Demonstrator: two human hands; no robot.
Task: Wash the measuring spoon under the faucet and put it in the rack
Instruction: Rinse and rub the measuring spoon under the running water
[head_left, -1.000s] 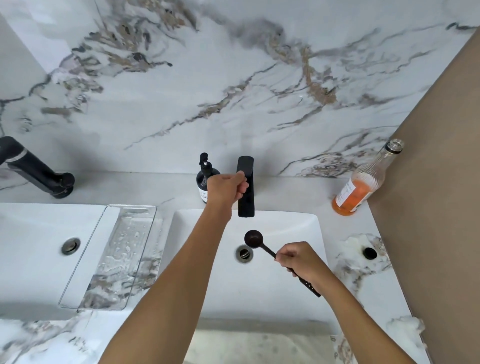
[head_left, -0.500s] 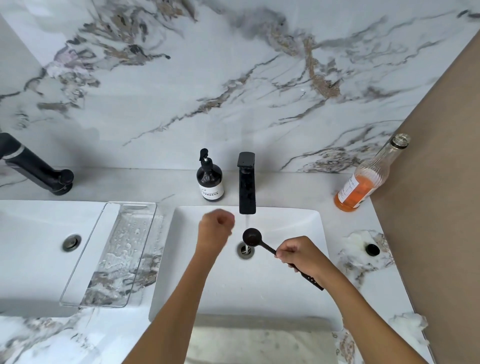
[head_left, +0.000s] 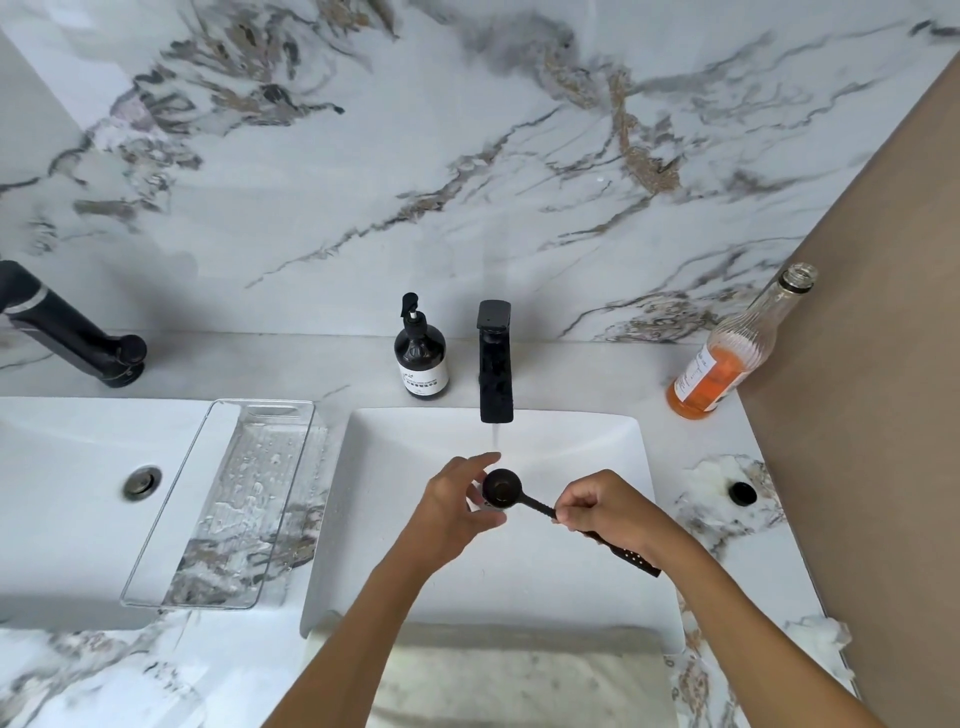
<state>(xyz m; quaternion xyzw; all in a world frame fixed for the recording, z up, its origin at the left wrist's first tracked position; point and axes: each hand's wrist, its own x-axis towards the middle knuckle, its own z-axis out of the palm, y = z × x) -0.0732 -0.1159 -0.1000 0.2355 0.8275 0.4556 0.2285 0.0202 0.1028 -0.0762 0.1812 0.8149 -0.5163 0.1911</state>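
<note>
A black measuring spoon (head_left: 503, 487) is held over the white sink (head_left: 613, 447), its bowl right below the black faucet (head_left: 495, 364). A thin stream of water runs from the spout toward the bowl. My right hand (head_left: 605, 506) grips the spoon's handle, whose end sticks out past my wrist. My left hand (head_left: 454, 501) cups the bowl, thumb and fingers touching its rim and underside. The clear plastic rack (head_left: 228, 499) lies to the left, spanning the counter between the two sinks, wet and holding nothing.
A dark soap pump bottle (head_left: 421, 358) stands left of the faucet. A glass bottle with orange liquid (head_left: 727, 358) leans at the right by a brown wall. A second sink (head_left: 62, 483) and black faucet (head_left: 72, 332) are at the left. A small black cap (head_left: 742, 492) lies right of the basin.
My left hand left the faucet handle, came down and took hold of the spoon's bowl. Water now runs from the spout. The right hand holds the spoon in much the same place.
</note>
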